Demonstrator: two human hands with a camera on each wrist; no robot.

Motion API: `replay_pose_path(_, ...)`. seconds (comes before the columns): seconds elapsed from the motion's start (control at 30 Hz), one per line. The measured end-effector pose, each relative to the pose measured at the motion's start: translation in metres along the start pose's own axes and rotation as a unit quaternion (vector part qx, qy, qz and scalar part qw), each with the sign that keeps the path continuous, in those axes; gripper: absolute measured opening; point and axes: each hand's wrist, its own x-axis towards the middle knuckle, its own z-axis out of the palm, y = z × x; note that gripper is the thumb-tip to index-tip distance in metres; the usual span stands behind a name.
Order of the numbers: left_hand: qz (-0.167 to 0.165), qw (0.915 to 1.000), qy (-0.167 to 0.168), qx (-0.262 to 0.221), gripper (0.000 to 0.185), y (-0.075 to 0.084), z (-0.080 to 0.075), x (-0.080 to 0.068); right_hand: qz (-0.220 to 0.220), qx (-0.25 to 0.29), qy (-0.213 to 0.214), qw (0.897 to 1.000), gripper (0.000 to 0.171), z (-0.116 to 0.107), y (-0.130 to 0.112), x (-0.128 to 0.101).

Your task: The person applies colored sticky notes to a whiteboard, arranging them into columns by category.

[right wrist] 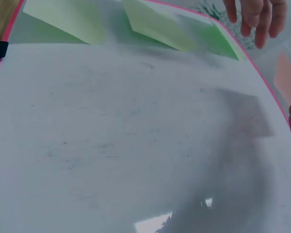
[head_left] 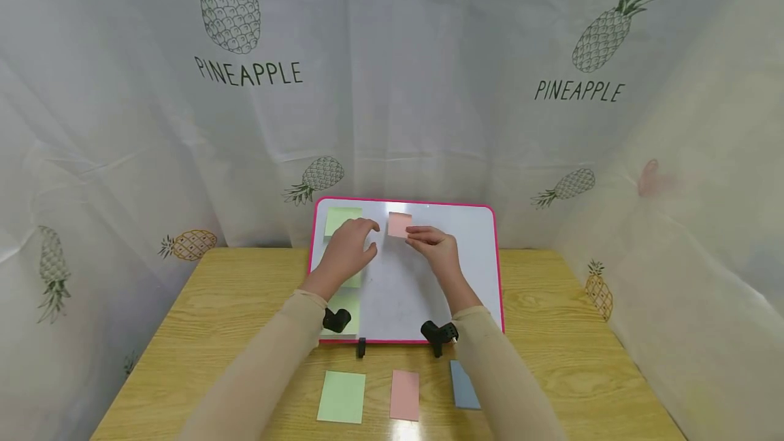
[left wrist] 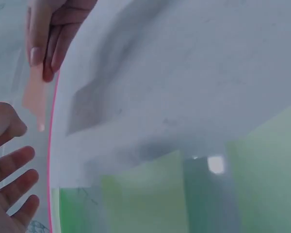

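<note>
Pink note [head_left: 399, 224]: pinched at its near right edge by the right fingers [head_left: 419, 235], held in front of the upper middle of the board; whether it touches the surface, cannot tell. In the left wrist view the note [left wrist: 34, 92] hangs below those fingertips, off the board's pink rim.
Right hand [head_left: 436, 248]: thumb and fingers curled together on the note's edge, wrist over the board's lower right.
Left hand [head_left: 349, 248]: fingers spread and loosely bent, holding nothing, hovering just left of the note; its fingertips [head_left: 373, 226] stop short of the note.
Board [head_left: 465, 250]: white, pink frame, tilted back on black clips, under both hands.
Green notes [head_left: 341, 219]: on the board's left side, beyond and beneath the left hand; the right wrist view shows their edges [right wrist: 155, 24] lifting off the surface.
Stand clips [head_left: 438, 333]: black, at the board's bottom edge, below both wrists.
Pads [head_left: 341, 396]: green, pink [head_left: 405, 395] and blue [head_left: 463, 386] in a row on the table, nearer the body than the hands.
Table [head_left: 569, 346]: light wood.
Backdrop [head_left: 429, 73]: white curtain printed with pineapples.
</note>
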Motion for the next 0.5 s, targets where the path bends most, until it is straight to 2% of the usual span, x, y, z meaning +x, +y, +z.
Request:
replay_pose_path(0.1, -0.009, 0.9999, 0.001, -0.008, 0.031, -0.002, -0.001, 0.008, 0.0, -0.013, -0.011, 1.0, 0.014, 0.002, 0.002, 0.007)
replay_pose_path(0.27, -0.003, 0.9998, -0.019, -0.003, 0.037, 0.0, 0.001, 0.016, -0.014, -0.04, -0.027, 0.999, 0.013, 0.003, 0.005, 0.016)
replay_pose_path(0.5, -0.013, 0.999, -0.039, 0.015, 0.038, 0.002, 0.009, 0.018, -0.014, -0.055, -0.04, 0.998, 0.012, 0.005, 0.007, 0.023)
